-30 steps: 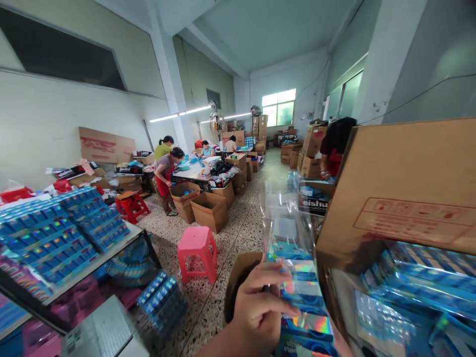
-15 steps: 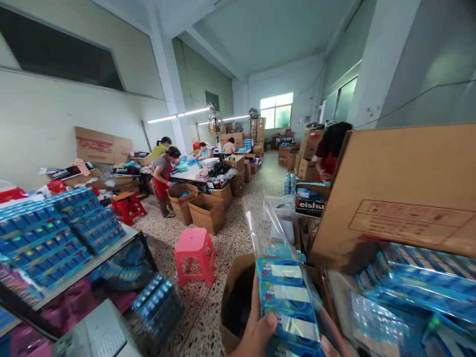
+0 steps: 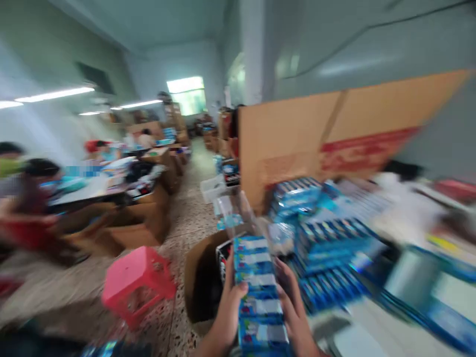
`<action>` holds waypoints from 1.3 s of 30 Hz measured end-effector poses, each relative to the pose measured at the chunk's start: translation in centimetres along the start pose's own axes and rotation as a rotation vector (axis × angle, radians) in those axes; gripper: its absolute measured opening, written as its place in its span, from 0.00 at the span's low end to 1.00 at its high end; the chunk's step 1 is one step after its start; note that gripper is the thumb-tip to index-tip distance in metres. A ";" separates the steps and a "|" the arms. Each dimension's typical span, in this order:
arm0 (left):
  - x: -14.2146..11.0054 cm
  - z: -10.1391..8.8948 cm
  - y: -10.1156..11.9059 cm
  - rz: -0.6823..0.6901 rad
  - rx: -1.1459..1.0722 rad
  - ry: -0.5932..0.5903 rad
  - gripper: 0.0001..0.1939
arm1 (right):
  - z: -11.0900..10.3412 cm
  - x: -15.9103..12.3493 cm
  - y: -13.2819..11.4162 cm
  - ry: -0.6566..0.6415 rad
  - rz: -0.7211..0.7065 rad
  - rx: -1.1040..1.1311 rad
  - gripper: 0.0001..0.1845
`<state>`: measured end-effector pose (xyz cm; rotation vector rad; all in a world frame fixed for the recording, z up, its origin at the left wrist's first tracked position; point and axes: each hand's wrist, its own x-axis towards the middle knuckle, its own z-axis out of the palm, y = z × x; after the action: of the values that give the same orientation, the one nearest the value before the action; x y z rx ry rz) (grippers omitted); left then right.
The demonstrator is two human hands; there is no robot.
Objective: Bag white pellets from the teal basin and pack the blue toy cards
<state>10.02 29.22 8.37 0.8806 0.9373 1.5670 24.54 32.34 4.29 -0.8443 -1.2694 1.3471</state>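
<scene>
Both my hands hold a clear bag filled with a stack of blue packets [image 3: 256,292]. My left hand [image 3: 227,310] grips its left edge with the thumb on the front. My right hand [image 3: 294,312] grips the right edge, fingers curled along it. The bag hangs above an open cardboard box [image 3: 195,280] on the floor. More blue packets [image 3: 327,248] lie in heaps on the table right of my hands. The picture is smeared by motion.
A big cardboard sheet [image 3: 334,134] stands up behind the blue packets. A pink stool [image 3: 136,285] stands on the speckled floor at lower left. Open cardboard boxes [image 3: 130,225] and other people at tables [image 3: 33,198] fill the left side. An aisle runs toward a far window.
My view has swung to the right, so the left table has gone out of sight. The bag of packets sits lower in view, and my right hand now shows on its right edge.
</scene>
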 end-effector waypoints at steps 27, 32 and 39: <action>6.9 1.0 0.1 -0.440 0.246 -1.077 0.70 | -3.7 -9.0 -5.9 0.307 -0.176 -0.457 0.69; 9.2 0.6 -0.9 -0.381 0.348 -1.009 0.74 | -4.5 -8.0 -4.2 0.309 -0.120 -0.493 0.68; 14.9 4.3 -1.6 0.052 0.620 -1.034 0.61 | -8.1 -1.2 -2.4 0.307 -0.237 -0.474 0.73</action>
<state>12.03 44.61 9.75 1.8989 0.5998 0.6269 33.03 32.70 4.90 -1.1355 -1.4096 0.7022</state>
